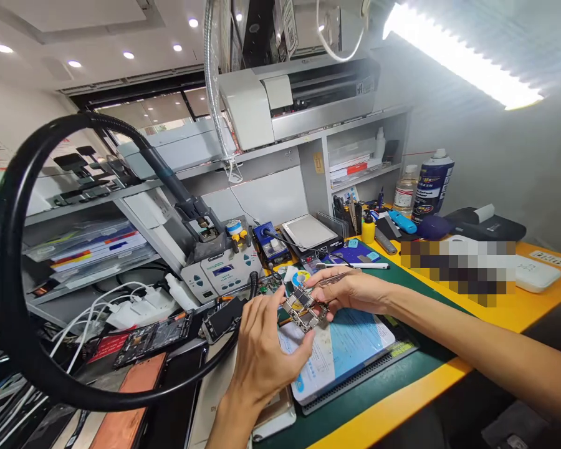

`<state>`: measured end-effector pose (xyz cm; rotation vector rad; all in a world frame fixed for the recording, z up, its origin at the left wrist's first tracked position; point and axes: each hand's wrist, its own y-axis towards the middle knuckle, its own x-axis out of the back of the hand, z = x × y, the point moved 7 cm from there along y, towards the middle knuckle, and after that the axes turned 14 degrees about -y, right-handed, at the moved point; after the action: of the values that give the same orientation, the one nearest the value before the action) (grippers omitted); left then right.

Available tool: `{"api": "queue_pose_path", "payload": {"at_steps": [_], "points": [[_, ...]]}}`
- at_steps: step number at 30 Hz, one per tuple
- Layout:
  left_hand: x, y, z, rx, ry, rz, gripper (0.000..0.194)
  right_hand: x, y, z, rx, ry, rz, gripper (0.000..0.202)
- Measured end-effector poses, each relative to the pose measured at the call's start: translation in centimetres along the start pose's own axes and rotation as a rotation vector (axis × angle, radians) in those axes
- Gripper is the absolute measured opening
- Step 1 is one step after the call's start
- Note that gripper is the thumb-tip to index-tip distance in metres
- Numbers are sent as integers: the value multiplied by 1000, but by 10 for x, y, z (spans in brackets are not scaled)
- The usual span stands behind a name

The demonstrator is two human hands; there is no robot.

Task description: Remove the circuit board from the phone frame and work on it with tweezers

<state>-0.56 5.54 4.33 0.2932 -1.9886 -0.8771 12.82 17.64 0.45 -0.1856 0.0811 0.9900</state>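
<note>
A small metallic circuit board (303,307) is held up above a blue and white pad (346,349). My left hand (268,343) grips its left and lower edges between fingers and thumb. At the board's upper right, my right hand (341,290) has its fingers closed around a thin, tweezer-like tool, whose tip is hard to make out. Under the pad lies a dark perforated tray (364,380) on the green mat (378,396). Behind the board a round blue and yellow label (300,276) shows.
A thick black hose (9,299) loops across the left side. Opened phones (152,340) and a copper-coloured panel (128,402) lie at the left. The soldering station (227,274) stands behind. Further right are a yellow bottle (368,228) and a spray can (432,186).
</note>
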Motion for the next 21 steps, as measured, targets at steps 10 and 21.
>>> {"api": "queue_pose_path", "payload": {"at_steps": [10,21], "points": [[-7,-10,4,47,110,-162,82,-2,1,-4,33,28,-42,31],[-21,-19,15,136,-79,-208,82,1,4,-7,43,20,-8,32]]}}
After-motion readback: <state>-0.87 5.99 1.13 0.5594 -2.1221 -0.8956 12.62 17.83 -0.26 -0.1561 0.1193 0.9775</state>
